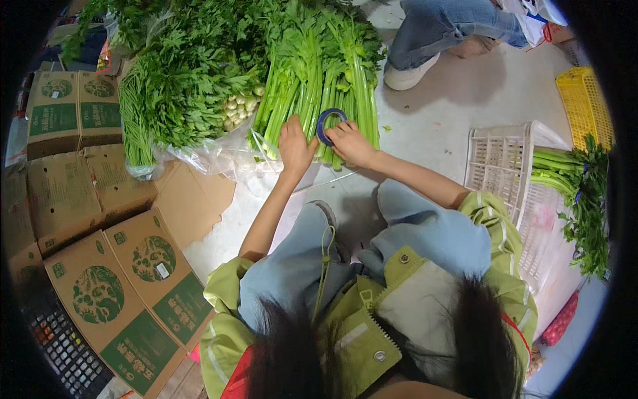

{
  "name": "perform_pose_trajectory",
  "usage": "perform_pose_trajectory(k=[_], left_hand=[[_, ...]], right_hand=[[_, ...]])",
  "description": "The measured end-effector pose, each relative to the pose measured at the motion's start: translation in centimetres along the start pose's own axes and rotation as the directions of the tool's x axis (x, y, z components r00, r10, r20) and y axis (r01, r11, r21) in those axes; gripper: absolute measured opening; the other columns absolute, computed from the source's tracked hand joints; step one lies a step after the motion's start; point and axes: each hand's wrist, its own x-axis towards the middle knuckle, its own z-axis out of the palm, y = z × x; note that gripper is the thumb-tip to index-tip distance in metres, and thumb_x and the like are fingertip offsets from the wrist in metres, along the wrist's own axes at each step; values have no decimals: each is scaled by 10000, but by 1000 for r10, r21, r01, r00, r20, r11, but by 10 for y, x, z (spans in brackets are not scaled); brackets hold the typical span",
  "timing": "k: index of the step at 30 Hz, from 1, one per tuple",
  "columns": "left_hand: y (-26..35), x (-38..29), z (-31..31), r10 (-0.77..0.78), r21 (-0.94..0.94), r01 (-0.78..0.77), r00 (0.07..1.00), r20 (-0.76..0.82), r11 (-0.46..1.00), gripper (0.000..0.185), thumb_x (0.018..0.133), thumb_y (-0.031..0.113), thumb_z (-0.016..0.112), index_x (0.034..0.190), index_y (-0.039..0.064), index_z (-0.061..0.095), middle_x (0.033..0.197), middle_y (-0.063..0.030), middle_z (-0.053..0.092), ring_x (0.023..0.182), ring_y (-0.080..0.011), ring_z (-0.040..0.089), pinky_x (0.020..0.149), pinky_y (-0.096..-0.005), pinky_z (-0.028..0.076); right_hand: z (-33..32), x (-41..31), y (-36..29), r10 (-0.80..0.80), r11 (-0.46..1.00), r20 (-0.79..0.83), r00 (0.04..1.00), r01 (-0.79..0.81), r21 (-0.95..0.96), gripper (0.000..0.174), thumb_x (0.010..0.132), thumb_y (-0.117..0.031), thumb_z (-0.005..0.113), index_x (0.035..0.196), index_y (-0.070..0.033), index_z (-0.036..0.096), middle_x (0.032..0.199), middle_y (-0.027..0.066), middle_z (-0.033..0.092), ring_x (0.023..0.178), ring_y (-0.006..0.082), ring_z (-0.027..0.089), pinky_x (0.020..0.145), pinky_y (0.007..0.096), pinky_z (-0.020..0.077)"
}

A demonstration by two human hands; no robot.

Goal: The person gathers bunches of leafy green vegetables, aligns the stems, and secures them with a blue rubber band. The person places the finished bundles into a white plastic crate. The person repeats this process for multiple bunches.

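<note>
A thick row of celery (309,85) lies before me, its leaves away from me and its pale cut ends toward me. My left hand (295,147) is on the stalks near those ends, fingers pointing away and thumb apart on the right. The undersides of its fingers are hidden. In my right hand (351,143) is a roll of blue tape (320,128), gripped at its right side and held over the stalks. Clear plastic sheeting (214,159) lies left of my left hand, by the stalk ends.
Leafy greens (199,85) and green beans (137,119) are heaped at the left. Cardboard boxes (114,294) stand along my left side. On the right are a white plastic crate (498,164), tied celery (553,172) and a yellow crate (580,99). Another person's leg (423,35) is beyond.
</note>
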Motion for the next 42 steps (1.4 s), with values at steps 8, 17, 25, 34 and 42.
perform_pose_trajectory(k=[8,17,25,34,42], left_hand=[[-15,20,-31,-158,-222,195,972,173,955,708,654,124,725,1252,-61,392,1065,-293,567,984,-430,548,870,-449,447],[-18,2,-24,-33,-309,65,994,106,949,688,690,86,716,1273,-60,380,1176,-290,531,1091,-446,510,951,-441,408],[-14,3,-23,-252,-172,296,938,238,940,674,697,154,730,1214,-108,386,1122,-358,523,1053,-451,536,917,-445,437],[-9,21,-46,-349,-275,556,762,546,784,790,674,386,769,1195,-123,461,1053,-261,629,957,-339,632,841,-380,486],[7,11,-6,-167,-621,528,823,543,579,672,760,390,733,1194,-80,528,1107,-181,623,1019,-244,584,889,-338,443]], right_hand=[[-58,-69,20,424,831,-81,902,-353,429,346,748,-132,636,1030,2,488,901,186,552,848,366,543,754,428,445],[-45,-140,77,519,841,-28,854,-516,-162,319,711,-94,604,1005,-2,520,919,213,563,893,385,545,789,438,456],[-17,-4,26,314,436,328,891,-442,784,369,842,-146,597,1147,20,470,744,136,602,704,226,616,633,346,496],[19,50,9,738,485,114,665,-640,596,603,757,-289,727,1151,-33,348,890,144,564,818,283,583,716,349,484],[10,49,34,565,-418,589,577,-416,808,493,963,-483,380,1132,-48,538,936,87,592,818,211,566,732,356,468]])
